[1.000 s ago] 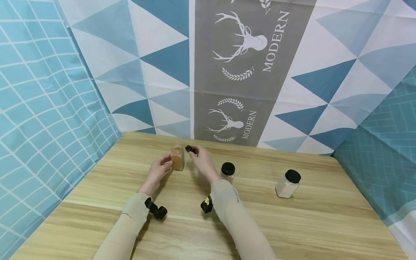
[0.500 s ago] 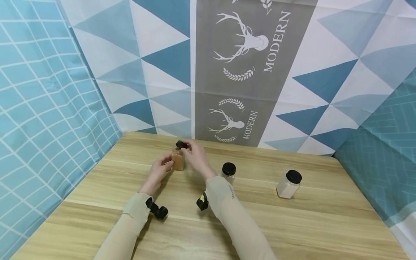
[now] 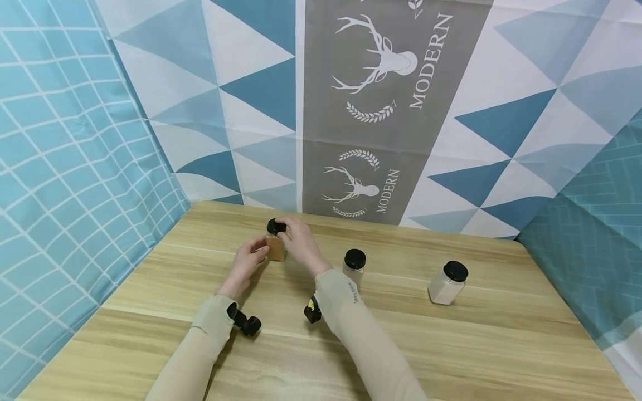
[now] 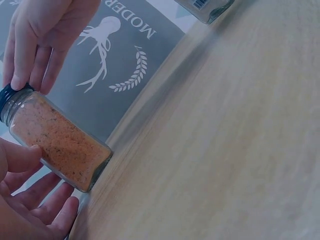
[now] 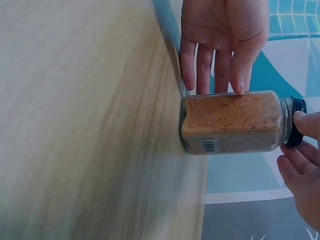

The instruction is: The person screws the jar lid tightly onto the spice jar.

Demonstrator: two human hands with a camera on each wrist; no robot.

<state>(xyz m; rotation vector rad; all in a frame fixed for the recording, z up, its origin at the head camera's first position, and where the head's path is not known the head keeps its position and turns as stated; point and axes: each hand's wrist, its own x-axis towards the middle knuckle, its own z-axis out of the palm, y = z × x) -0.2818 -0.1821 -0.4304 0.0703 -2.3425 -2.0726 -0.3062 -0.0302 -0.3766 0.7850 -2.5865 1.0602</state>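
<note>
left hand [image 3: 246, 260] and right hand [image 3: 302, 240] at an orange-filled jar [image 3: 277, 250]

a wooden tabletop [image 3: 481, 345] meets a patterned cloth [image 3: 396, 133] at its far edge and spreads widely to the right and front of the hands. a black-topped middle jar [image 3: 354, 266] stands just beside the right sleeve [image 3: 366, 328]; a similar right jar [image 3: 447, 284] stands well apart. the orange-filled jar is upright near the far edge; the left hand's fingers and thumb grip its sides, the right hand's fingers pinch its black lid [image 3: 273, 227].
</note>
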